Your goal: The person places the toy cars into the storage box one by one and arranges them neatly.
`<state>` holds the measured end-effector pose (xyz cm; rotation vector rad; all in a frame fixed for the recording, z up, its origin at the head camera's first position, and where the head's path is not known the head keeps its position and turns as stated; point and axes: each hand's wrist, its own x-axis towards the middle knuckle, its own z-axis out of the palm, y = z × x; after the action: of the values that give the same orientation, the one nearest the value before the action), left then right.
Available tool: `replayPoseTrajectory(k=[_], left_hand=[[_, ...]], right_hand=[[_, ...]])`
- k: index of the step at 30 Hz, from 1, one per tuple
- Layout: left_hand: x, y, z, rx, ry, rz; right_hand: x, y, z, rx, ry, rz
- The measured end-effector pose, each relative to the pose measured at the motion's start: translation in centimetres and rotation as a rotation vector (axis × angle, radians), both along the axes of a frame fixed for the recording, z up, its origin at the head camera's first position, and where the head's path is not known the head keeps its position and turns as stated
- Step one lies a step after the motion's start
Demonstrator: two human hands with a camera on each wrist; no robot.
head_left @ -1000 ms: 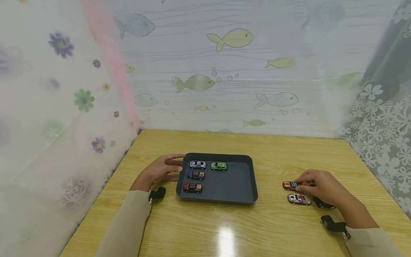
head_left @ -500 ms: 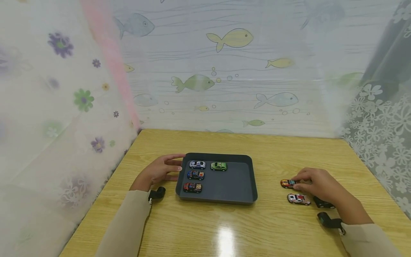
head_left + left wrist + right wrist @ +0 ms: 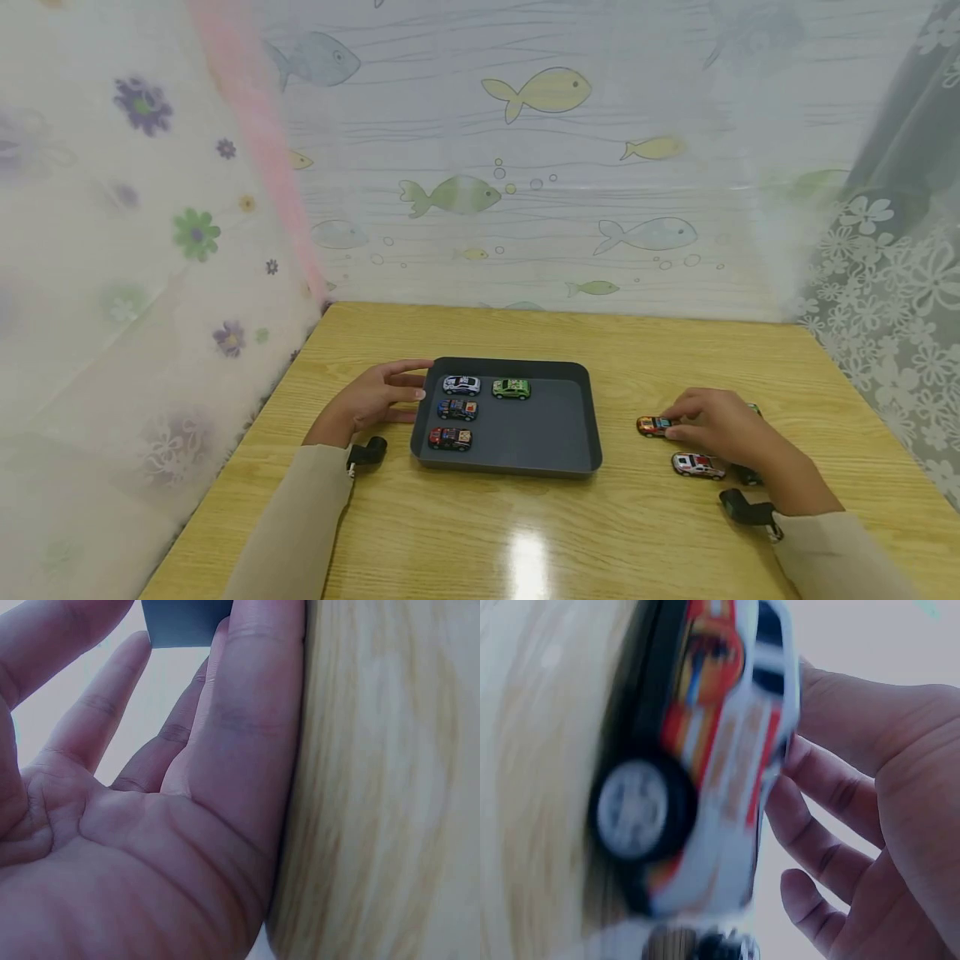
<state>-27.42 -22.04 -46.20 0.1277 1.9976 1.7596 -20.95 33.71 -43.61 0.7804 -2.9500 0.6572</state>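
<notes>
My left hand (image 3: pixel 371 397) rests against the left wall of a dark grey tray (image 3: pixel 510 472), its fingers fairly straight. In the left wrist view the fingers reach toward a corner of the tray (image 3: pixel 186 622). My right hand (image 3: pixel 720 427) pinches a red and yellow toy car (image 3: pixel 654 427) at its rear end, right of the tray. Just in front of that hand is a white and red toy car (image 3: pixel 697 465), which hides much of the right wrist view, blurred (image 3: pixel 720 772). A dark toy car (image 3: pixel 748 475) is partly covered by the right hand.
Inside the tray, a white car (image 3: pixel 461 385), a blue car (image 3: pixel 457 409) and a red and black car (image 3: pixel 451 439) line the left side, with a green car (image 3: pixel 512 388) beside the white one. Another greenish car (image 3: pixel 754 409) peeks out behind the right hand.
My right hand has moved left toward the tray with the red and yellow car. A greenish car behind it has come into view. The left hand and tray have stayed put.
</notes>
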Motion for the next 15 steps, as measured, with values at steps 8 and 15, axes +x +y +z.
replayPoseTrajectory(k=[8,15], left_hand=[[0.0,0.1,0.2,-0.003,0.004,-0.006],[0.0,0.1,0.0,-0.004,0.003,0.001]], right_hand=[[-0.5,-1.7,0.1,0.039,-0.016,0.002],[-1.1,-3.2,-0.3,0.063,0.019,0.020]])
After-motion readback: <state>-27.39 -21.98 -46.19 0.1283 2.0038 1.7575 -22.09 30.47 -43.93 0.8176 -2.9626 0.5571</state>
